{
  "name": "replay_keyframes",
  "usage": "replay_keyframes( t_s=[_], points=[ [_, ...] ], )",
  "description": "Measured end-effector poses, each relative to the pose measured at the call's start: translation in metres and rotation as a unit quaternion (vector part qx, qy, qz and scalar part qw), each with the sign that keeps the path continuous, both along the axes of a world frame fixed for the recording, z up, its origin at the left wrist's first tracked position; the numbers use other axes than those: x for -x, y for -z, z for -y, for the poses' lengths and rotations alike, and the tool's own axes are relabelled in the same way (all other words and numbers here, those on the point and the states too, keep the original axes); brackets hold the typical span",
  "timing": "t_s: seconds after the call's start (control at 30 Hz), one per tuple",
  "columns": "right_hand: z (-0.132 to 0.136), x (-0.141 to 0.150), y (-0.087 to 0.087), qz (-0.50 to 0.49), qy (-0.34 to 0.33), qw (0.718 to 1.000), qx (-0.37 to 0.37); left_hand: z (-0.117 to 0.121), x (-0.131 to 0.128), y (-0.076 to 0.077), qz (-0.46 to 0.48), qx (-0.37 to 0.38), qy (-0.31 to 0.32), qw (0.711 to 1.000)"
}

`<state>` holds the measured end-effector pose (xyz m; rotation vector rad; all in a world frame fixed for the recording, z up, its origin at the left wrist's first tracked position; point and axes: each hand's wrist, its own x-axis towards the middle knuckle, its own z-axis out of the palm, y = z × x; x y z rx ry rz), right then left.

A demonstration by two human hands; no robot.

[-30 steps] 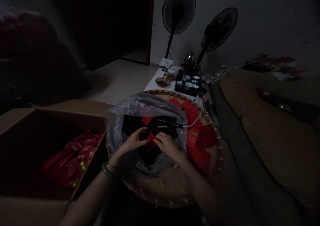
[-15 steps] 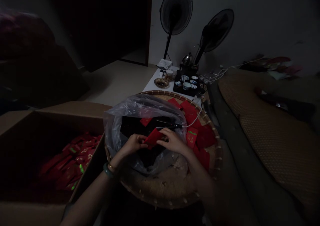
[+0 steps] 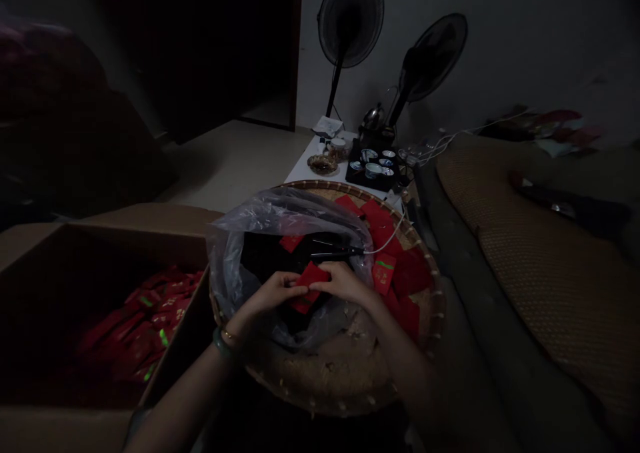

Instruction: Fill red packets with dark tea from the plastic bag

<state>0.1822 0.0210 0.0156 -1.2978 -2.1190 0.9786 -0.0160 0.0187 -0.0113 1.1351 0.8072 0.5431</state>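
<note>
Head view: a red envelope (image 3: 311,285) was pinched between the left hand (image 3: 273,294) and the right hand (image 3: 346,283), the fingers of both closing on it from either side in a firm grasp. It sat above the open mouth of a clear plastic bag (image 3: 231,266), which held a dark mass of contents too shadowed to identify. A second red envelope (image 3: 292,243) lay on that dark mass, and a black clamp-shaped tool (image 3: 335,253) with a white cord (image 3: 387,239) rested across the bag's far side.

The bag stood in a round woven bamboo tray (image 3: 325,373), and loose red envelopes (image 3: 407,276) lay beside it toward the tray's far and right edges, some with green and gold markings. Just beyond the left hand, an open cardboard box (image 3: 150,216) held a heap of red packets (image 3: 140,326), also marked in green and gold. A jade bangle (image 3: 220,343) and a thin gold bracelet (image 3: 229,335) circled the left wrist. Past the tray's far rim, a black tea tray (image 3: 370,166) with small cups stood on a white table (image 3: 303,166).
</note>
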Motion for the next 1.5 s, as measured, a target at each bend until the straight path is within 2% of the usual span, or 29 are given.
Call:
replay_keyframes(
  t_s=[0.1,0.33,0.47,0.53,0.67,0.87,0.93,1.0,1.07,1.17,1.33,1.5],
  points=[
    [-0.002,-0.001,0.003,-0.043,0.050,0.998,-0.007,0.001,-0.003,-0.001,0.007,0.030,-0.019,0.999],
    [-0.004,-0.001,0.004,0.017,-0.020,1.000,0.017,0.000,-0.010,-0.016,0.000,0.057,-0.061,0.997],
    [-0.004,-0.001,0.007,0.005,-0.046,0.999,0.017,-0.002,-0.018,-0.016,-0.011,0.042,-0.105,0.994],
    [-0.004,-0.002,0.008,-0.003,-0.023,1.000,0.009,-0.002,-0.021,-0.014,-0.025,0.023,-0.138,0.990],
    [-0.003,-0.003,0.008,-0.045,0.067,0.997,-0.015,0.001,-0.026,-0.010,-0.033,0.005,-0.211,0.977],
    [-0.003,-0.001,0.011,-0.033,0.086,0.995,-0.026,0.004,-0.032,-0.010,-0.034,-0.042,-0.252,0.966],
    [-0.004,0.000,0.015,-0.095,0.144,0.985,-0.006,0.003,-0.034,-0.009,-0.037,-0.051,-0.270,0.961],
    [-0.006,0.002,0.021,-0.180,0.207,0.961,0.045,0.002,-0.036,-0.006,-0.038,-0.056,-0.292,0.954],
    [-0.008,0.004,0.025,-0.244,0.233,0.936,0.103,0.000,-0.038,-0.004,-0.033,-0.058,-0.306,0.950],
    [-0.009,0.003,0.028,-0.271,0.239,0.922,0.137,0.000,-0.038,-0.002,-0.006,-0.017,-0.284,0.959],
    [-0.011,-0.001,0.032,-0.264,0.243,0.924,0.132,0.004,-0.033,-0.003,0.018,0.084,-0.148,0.985],
    [-0.013,0.001,0.036,-0.214,0.196,0.950,0.112,0.004,-0.033,0.000,0.014,0.082,-0.135,0.987]
  ],
)
